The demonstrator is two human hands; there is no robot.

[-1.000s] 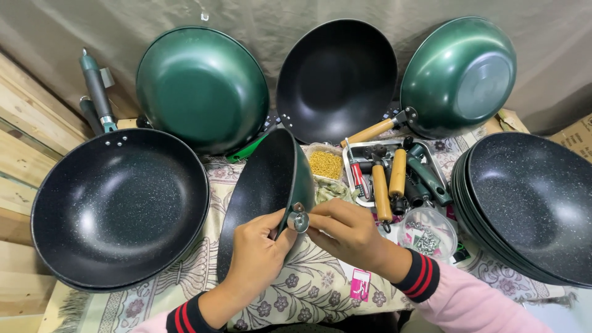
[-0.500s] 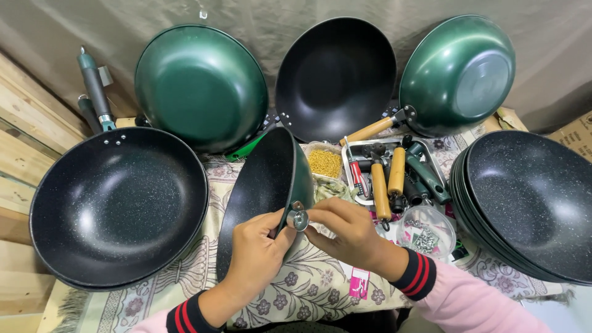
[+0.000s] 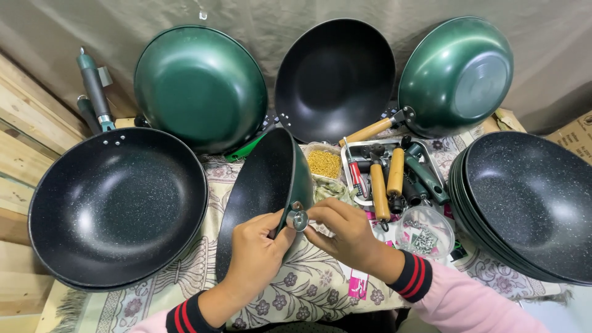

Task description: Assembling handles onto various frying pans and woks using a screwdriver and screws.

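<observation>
Your left hand (image 3: pixel 256 246) grips the rim of a black pan (image 3: pixel 262 197) that stands on its edge in the middle of the flowered cloth (image 3: pixel 185 271). Your right hand (image 3: pixel 345 231) pinches a small round metal fitting (image 3: pixel 297 219) at the pan's rim, just where your thumbs meet. Both sets of fingers are curled tight — none are loose.

The pan is tipped up, so it could roll or flop over if your left hand lets go. The little fitting could slip out and drop onto the cloth, where it may be hard to find.

At three o'clock sits a stack of dark pans (image 3: pixel 530 203). At one o'clock, a tray of handles (image 3: pixel 394 176) — a bump could knock them.
</observation>
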